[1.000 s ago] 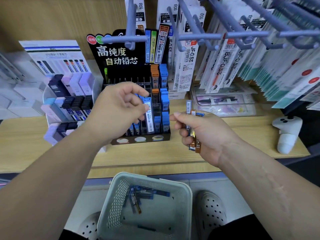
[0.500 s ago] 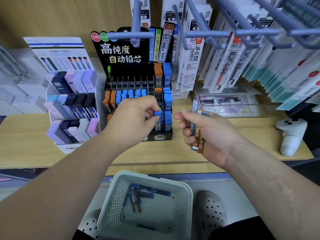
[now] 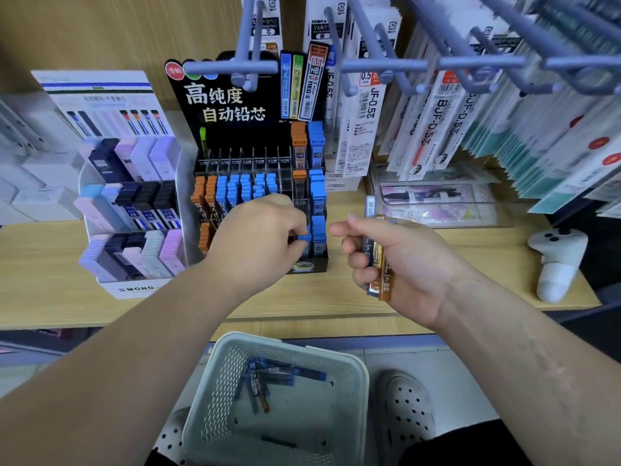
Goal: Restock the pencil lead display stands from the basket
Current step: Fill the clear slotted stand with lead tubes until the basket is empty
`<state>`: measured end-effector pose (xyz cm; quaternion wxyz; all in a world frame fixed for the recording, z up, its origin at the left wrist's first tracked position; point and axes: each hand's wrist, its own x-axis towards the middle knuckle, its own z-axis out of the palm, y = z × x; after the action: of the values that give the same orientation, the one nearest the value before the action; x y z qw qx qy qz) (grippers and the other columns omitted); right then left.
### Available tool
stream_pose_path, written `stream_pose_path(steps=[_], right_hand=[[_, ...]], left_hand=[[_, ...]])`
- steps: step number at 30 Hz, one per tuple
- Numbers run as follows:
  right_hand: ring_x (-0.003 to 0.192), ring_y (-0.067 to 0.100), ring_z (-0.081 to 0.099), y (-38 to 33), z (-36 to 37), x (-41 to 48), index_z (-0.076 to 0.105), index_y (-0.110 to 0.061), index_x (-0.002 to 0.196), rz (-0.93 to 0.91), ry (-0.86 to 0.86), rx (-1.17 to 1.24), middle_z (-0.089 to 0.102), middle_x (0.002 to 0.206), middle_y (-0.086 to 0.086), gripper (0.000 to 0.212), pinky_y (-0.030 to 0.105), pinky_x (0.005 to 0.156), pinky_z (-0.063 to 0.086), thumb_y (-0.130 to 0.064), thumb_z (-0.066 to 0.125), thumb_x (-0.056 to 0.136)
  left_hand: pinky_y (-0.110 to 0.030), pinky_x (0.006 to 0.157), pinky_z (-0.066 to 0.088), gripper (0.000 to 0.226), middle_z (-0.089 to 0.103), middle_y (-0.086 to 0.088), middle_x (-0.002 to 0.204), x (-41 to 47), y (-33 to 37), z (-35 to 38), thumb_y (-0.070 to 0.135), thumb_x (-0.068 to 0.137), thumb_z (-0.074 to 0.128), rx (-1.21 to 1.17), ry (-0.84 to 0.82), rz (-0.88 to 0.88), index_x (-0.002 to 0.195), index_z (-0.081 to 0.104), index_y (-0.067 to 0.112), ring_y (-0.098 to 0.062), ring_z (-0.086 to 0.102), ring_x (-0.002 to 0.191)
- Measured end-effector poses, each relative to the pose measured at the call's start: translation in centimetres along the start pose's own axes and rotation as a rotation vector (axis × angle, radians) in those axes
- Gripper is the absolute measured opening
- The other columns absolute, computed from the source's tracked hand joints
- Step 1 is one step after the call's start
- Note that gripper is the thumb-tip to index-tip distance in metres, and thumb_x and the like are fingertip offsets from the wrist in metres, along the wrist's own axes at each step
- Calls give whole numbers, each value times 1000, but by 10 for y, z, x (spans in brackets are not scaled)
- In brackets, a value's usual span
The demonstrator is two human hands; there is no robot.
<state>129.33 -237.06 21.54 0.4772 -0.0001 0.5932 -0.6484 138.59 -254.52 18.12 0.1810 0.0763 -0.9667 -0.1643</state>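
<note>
Bright, even, soft light fills the shop. There is only a faint shadow beneath the black tiered cardboard stand (image 3: 235,105) on the pale wooden counter (image 3: 43,264). The grey-blue metal peg hooks (image 3: 386,65) at the far right smear with blur. The white boxes (image 3: 30,183) at the far left look washed out and soft. The counter's near edge bows with wide-angle distortion.

Hooks (image 3: 232,67) right over disp. stand (image 3: 228,104)

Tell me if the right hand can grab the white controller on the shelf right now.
Probably not: the right hand grips lead cases, though only bare shelf separates it from the controller.
</note>
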Motion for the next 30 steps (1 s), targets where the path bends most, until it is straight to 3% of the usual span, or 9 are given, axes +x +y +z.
stream_pose_path(steps=[9, 12, 15, 18, 20, 24, 28, 30], right_hand=[[54, 8, 41, 1, 5, -8, 75, 3, 105, 50, -205, -70, 57, 71, 2, 26, 17, 44, 28, -18, 62, 97], [54, 8, 40, 1, 5, -7, 74, 3, 105, 50, -208, -84, 57, 70, 2, 26, 17, 44, 28, -17, 63, 96], [54, 8, 41, 3, 8, -6, 73, 4, 108, 51, -231, -150, 57, 70, 3, 25, 18, 45, 28, -16, 63, 97], [55, 8, 42, 5, 12, -4, 71, 3, 106, 38, -269, -241, 58, 74, 4, 21, 18, 45, 29, -15, 63, 98], [55, 8, 43, 7, 16, -4, 71, -3, 102, 36, -297, -292, 60, 77, 6, 15, 18, 45, 29, -14, 62, 98], [56, 9, 43, 10, 24, -3, 69, -9, 96, 44, -323, -330, 62, 79, 7, 8, 18, 45, 28, -11, 62, 98], [54, 8, 43, 11, 30, 2, 71, 0, 105, 36, -196, -299, 65, 75, 5, 16, 18, 44, 29, -12, 64, 97], [53, 7, 42, 12, 35, 4, 73, -2, 99, -7, -124, -265, 66, 73, 4, 13, 18, 44, 30, -12, 64, 97]], left_hand=[[-29, 63, 45, 11, 61, 11, 75, 1, -3, -2, 22, 75, 79, -10, -23, -129, 83, 72, 23, -14, 61, 74], [-25, 57, 46, 5, 66, 7, 69, 5, 7, -13, 22, 82, 78, -354, 13, -338, 83, 74, 24, -1, 54, 57], [-19, 49, 40, 9, 69, 0, 73, 8, 20, -28, 27, 92, 68, -884, -16, -550, 90, 76, 23, -9, 46, 51], [-19, 45, 38, 10, 65, -4, 70, 3, 32, -37, 21, 89, 70, -1055, -135, -551, 92, 76, 14, -12, 45, 49], [-17, 42, 39, 2, 63, -9, 66, -1, 34, -38, 10, 86, 73, -1091, -145, -557, 86, 74, 8, -12, 47, 46], [-20, 41, 38, 10, 65, -9, 64, -7, 24, -42, 5, 86, 72, -1049, -165, -565, 78, 70, 10, -14, 52, 47], [-24, 44, 38, 13, 68, -12, 66, -15, 4, -54, 4, 87, 70, -999, -69, -627, 76, 67, 9, -16, 55, 49], [-25, 44, 37, 17, 68, -15, 65, -20, -5, -61, -1, 86, 69, -999, -34, -655, 73, 62, 8, -17, 55, 48]])
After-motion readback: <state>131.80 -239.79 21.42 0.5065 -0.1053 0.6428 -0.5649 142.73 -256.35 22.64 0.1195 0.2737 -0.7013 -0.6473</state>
